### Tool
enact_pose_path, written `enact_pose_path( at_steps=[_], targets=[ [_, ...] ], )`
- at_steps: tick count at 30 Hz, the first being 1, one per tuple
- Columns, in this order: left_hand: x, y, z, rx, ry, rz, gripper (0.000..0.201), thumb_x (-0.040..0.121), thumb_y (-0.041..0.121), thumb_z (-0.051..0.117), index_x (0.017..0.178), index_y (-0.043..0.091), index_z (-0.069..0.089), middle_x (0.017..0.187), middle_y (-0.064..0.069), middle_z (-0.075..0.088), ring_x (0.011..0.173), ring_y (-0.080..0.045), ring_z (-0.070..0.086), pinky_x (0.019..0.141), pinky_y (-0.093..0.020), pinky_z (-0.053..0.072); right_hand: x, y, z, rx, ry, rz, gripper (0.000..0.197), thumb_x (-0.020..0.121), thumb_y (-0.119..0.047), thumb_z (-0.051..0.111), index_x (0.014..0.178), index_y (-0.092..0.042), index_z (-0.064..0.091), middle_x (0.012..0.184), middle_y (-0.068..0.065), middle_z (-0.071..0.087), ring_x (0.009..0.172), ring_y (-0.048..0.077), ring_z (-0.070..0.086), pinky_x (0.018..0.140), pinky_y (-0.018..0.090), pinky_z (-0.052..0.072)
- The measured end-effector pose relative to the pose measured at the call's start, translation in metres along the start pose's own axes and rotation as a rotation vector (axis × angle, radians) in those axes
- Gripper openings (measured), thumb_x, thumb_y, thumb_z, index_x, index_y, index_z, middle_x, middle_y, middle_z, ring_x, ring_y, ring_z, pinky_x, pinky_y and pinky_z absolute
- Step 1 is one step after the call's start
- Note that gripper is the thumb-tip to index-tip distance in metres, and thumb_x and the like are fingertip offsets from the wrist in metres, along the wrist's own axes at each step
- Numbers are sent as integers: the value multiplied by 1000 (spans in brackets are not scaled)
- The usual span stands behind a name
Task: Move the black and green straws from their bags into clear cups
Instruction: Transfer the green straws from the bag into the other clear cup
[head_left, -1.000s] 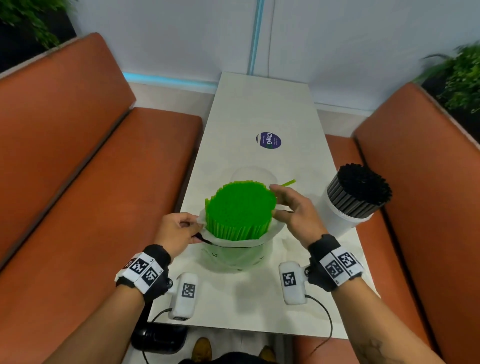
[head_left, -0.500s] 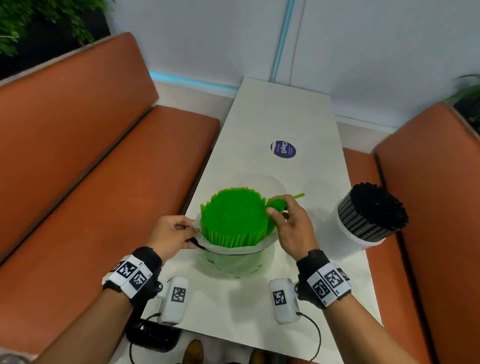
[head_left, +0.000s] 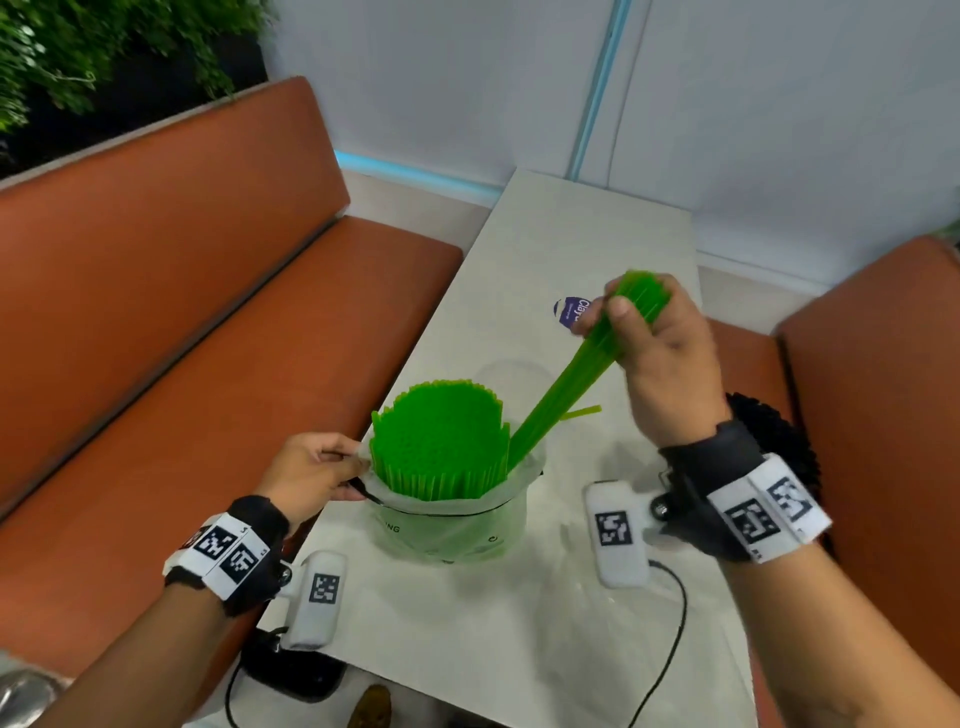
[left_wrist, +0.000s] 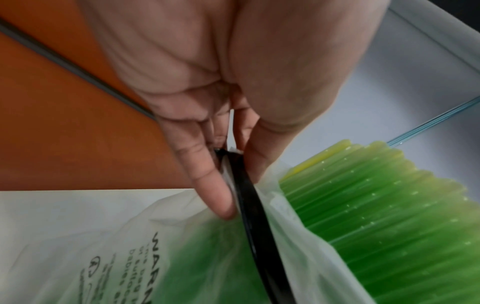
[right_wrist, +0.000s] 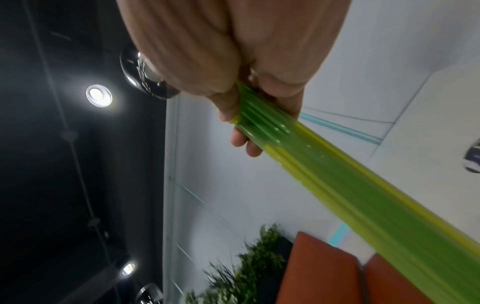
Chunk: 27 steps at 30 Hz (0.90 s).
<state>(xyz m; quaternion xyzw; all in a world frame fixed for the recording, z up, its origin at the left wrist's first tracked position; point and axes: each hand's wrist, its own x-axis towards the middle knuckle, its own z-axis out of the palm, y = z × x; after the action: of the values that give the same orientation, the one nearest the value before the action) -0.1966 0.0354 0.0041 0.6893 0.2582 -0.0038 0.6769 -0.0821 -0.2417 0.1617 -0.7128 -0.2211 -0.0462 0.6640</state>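
A big bunch of green straws stands upright in a translucent bag on the white table. My left hand pinches the bag's left rim, where a black band runs. My right hand is raised over the table and grips a bundle of green straws; the bundle's lower ends still reach the bag's right edge. A clear cup stands just behind the bag. Black straws show at the right, mostly hidden by my right wrist.
One loose green straw lies on the table beside the bag. A round purple sticker is on the table farther back. Orange benches flank the table. Cables run from the wrist cameras near the front edge.
My right hand closed on a bundle of green straws and lifted it up and back out of the bag. My left hand kept hold of the bag's rim.
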Motion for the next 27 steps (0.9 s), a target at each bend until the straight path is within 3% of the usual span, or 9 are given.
enact_pose_path(
  at_steps=[4,8,11,14,17,20,23,27],
  targets=[
    [-1,-2,-4,10,-7,1,21,87,-9,60,73,5,67,62,-5,72,57,-15,70,53,-22,57,28,-31,-37,198,95,-119,9,100,-3,43,101,-10,48,75,-1,67,76,25,65,77,40,55],
    [0,-3,-6,14,-11,1,18,86,-8,62,75,4,67,67,-8,72,59,-16,71,54,-23,58,45,-22,-54,185,264,-192,8,100,-7,45,100,-14,48,76,-2,68,79,25,65,81,42,56],
    [1,-2,-9,28,-28,8,14,86,-6,63,77,4,68,71,-10,72,60,-16,71,54,-22,58,38,22,-34,17,365,-64,14,101,-3,44,97,-17,47,78,3,65,78,22,65,75,34,54],
    [1,-1,-14,24,-29,4,15,86,-6,63,76,4,68,71,-11,72,61,-16,71,54,-23,58,26,68,-18,-55,376,103,17,100,-5,47,94,-21,49,80,3,67,83,21,65,79,31,53],
    [0,-1,-18,19,-21,1,16,86,-7,62,76,4,67,71,-11,72,60,-16,71,53,-23,58,17,97,-11,-125,360,196,17,99,-9,51,92,-25,49,79,-1,70,75,12,63,68,17,50],
    [-1,-1,-22,16,-21,0,16,86,-9,61,76,3,66,63,-4,72,56,-13,70,49,-20,55,9,116,-4,-185,329,251,20,94,-8,58,88,-25,51,89,8,73,78,14,65,65,8,48],
    [-2,-1,-22,5,-24,2,16,86,-9,61,75,2,65,60,-2,72,54,-12,70,48,-19,55,3,126,-2,-203,310,324,16,89,-6,67,95,-16,56,102,17,71,89,22,67,73,14,51],
    [-1,-1,-21,-7,-11,6,17,85,-9,62,74,4,65,65,-7,70,54,-13,70,48,-20,55,1,117,-12,-163,353,299,25,91,-1,62,115,-4,56,115,15,69,102,18,66,83,16,53]
  ],
)
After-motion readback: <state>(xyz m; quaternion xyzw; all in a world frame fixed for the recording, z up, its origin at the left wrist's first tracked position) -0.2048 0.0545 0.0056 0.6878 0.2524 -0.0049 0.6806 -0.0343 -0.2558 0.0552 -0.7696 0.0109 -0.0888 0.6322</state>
